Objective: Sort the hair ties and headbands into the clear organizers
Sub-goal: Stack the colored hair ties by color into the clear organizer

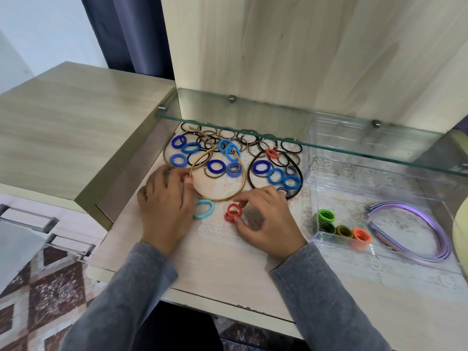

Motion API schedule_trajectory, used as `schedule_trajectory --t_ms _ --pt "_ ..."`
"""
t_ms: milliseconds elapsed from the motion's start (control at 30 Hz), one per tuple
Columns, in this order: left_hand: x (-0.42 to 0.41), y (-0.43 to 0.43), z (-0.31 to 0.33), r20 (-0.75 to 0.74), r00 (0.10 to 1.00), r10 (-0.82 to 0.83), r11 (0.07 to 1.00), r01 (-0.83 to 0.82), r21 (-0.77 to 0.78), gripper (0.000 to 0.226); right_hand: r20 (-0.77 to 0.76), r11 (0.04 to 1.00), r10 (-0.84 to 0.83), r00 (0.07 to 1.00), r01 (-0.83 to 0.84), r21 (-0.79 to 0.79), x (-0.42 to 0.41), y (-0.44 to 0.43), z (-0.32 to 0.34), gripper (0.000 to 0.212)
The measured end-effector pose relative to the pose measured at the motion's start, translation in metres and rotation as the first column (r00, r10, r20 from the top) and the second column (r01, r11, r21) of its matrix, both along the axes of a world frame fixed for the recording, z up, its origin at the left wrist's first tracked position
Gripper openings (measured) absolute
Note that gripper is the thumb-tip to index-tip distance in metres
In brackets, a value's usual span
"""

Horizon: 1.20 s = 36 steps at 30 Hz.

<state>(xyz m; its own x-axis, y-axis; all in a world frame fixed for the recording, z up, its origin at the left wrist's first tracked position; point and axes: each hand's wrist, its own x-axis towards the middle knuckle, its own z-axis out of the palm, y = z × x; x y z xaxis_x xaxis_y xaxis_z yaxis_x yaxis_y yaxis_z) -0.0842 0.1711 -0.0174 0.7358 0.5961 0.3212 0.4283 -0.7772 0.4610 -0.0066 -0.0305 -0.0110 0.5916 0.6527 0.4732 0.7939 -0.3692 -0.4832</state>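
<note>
Several blue, black and brown hair ties (276, 175) lie spread on the desk under the glass shelf, among a gold headband (228, 196) and a black headband (296, 171). My right hand (263, 221) pinches two red hair ties (233, 210) against the desk. My left hand (164, 203) lies with curled fingers at the gold headband's left edge; a teal hair tie (203, 208) sits beside it. The clear organizer (379, 193) at right holds green, olive and orange ties (339, 228) and purple headbands (417, 231).
A glass shelf (278, 127) overhangs the back of the desk, above the ties. A second clear box (354, 138) stands behind the organizer. A wooden cabinet side rises at left; lace cloth (222, 231) covers part of the desk.
</note>
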Motion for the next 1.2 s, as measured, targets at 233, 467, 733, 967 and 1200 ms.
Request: schedule_trajectory --t_ms 233,467,733,967,1200 --pt "0.002 0.007 -0.004 -0.015 0.999 0.036 0.993 -0.038 -0.110 0.027 -0.024 0.999 0.017 1.000 -0.018 -0.033 -0.001 -0.001 0.002 0.037" --pt "0.001 0.009 -0.007 0.026 0.999 0.024 0.992 -0.021 -0.126 0.027 -0.026 0.999 0.012 1.000 -0.013 -0.050 -0.002 0.000 0.002 0.036" --pt "0.002 0.011 -0.008 0.088 0.996 0.012 0.989 0.001 -0.147 0.017 0.009 0.994 -0.004 1.000 0.005 -0.110 -0.003 0.000 0.004 0.038" --pt "0.001 0.012 -0.009 0.109 0.994 -0.007 0.990 0.023 -0.143 0.011 0.033 0.942 -0.337 0.941 0.337 -0.004 0.009 0.006 0.000 0.026" --pt "0.001 0.013 -0.011 0.115 0.993 -0.017 0.992 0.032 -0.126 0.011 0.107 0.807 -0.572 0.813 0.581 -0.104 0.036 0.024 0.001 0.041"
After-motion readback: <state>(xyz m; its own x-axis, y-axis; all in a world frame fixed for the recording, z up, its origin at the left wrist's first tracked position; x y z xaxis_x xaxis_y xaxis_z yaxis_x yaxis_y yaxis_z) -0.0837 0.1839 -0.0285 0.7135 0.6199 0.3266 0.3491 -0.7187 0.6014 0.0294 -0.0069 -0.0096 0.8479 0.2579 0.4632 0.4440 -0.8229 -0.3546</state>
